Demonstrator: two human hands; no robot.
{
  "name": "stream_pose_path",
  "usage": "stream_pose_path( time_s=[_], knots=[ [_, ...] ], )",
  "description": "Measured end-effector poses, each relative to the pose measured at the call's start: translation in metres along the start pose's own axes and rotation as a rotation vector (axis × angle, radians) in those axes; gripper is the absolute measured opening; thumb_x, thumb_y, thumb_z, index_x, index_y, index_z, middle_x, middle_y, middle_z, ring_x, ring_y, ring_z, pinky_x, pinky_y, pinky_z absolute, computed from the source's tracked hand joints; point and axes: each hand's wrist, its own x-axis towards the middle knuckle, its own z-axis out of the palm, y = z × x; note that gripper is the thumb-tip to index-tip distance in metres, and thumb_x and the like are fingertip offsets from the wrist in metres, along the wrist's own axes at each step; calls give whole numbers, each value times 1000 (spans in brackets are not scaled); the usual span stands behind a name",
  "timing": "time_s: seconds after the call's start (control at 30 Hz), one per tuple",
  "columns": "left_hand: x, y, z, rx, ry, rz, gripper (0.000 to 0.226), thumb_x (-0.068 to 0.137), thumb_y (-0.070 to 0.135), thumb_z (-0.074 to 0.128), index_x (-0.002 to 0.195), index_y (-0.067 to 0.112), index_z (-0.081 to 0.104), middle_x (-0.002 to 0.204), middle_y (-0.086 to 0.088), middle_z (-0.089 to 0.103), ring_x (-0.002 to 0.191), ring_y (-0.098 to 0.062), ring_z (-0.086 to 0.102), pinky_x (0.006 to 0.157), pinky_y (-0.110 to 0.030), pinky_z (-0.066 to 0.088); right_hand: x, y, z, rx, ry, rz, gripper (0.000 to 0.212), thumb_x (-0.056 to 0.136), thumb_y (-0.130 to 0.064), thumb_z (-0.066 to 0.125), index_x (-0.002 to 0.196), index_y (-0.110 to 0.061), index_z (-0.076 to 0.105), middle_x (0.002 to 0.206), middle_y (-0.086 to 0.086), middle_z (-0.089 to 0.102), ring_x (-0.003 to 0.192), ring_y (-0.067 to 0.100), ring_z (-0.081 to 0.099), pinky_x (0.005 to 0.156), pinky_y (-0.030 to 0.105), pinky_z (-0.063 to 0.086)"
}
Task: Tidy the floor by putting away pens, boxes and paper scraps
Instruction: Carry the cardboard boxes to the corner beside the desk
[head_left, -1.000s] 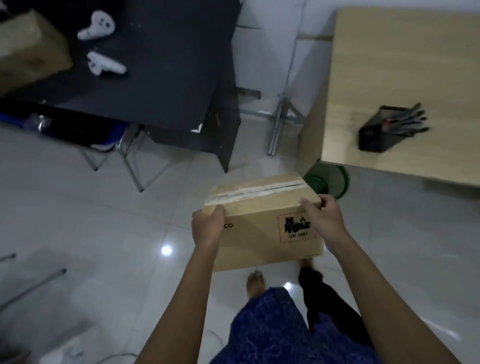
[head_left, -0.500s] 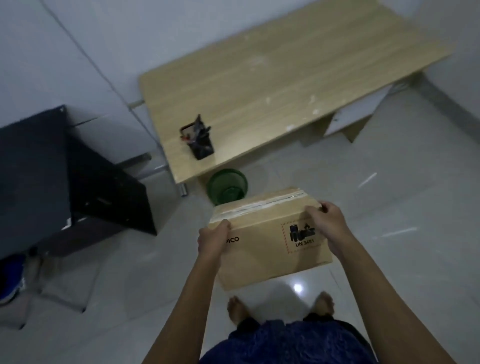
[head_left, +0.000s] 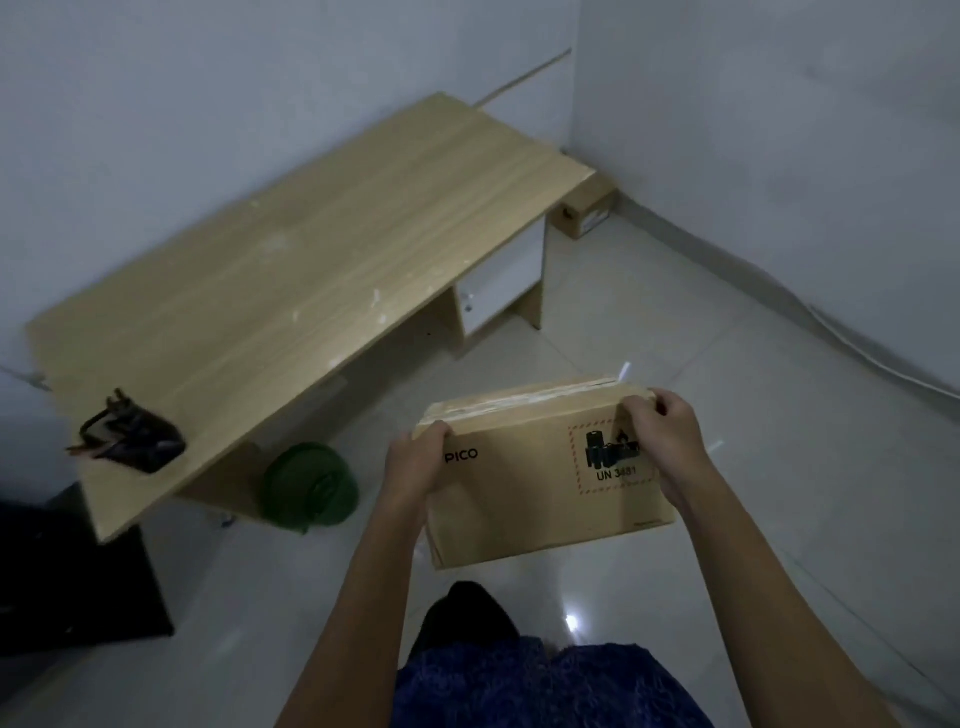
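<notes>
I hold a taped brown cardboard box in the air above the tiled floor, in front of my body. It bears the word PICO and a battery warning label. My left hand grips its left upper edge. My right hand grips its right upper corner. A black mesh pen holder with several pens stands on the left end of the wooden desk.
A green bin sits on the floor under the desk's front edge. Another cardboard box lies in the corner behind the desk. A black table stands at the left. White walls close the room at right.
My view has swung to the right: the black table slid out to the left and the room's corner came into sight. Both hands keep the same grip on the box.
</notes>
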Motion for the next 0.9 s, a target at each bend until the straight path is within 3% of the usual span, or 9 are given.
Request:
stream_pose_path(
  time_s=[0.17,0.3,0.47,0.6,0.9],
  knots=[
    [14,48,76,44,-73,6,61,78,46,68,129,12,60,114,-13,69,95,-27,67,61,-32,52,53,-12,-52,50,78,29,38,80,-37,54,114,-22,62,105,6,69,100,25,64,87,48,56],
    [40,91,133,79,-134,4,77,68,53,67,134,14,59,120,-13,67,103,-30,67,79,-42,58,109,-27,-84,82,101,58,36,83,-36,53,111,-17,64,104,8,70,99,25,64,75,39,52],
    [86,154,209,96,-186,38,70,76,49,68,133,10,60,120,-14,67,100,-28,66,69,-36,50,188,-64,-112,82,151,74,32,83,-36,52,106,-17,64,103,10,69,99,28,64,78,42,51],
    [124,210,272,128,-235,8,71,83,46,68,141,8,53,126,-16,63,106,-30,62,78,-39,53,254,-99,-133,90,216,139,35,87,-36,51,116,-19,60,107,7,66,101,26,61,87,48,53],
    [183,308,406,154,-249,-2,61,87,41,67,135,5,56,123,-17,63,108,-32,61,77,-38,48,389,-152,-184,68,225,186,37,88,-34,51,120,-17,59,107,9,67,100,27,63,89,50,55]
  ],
)
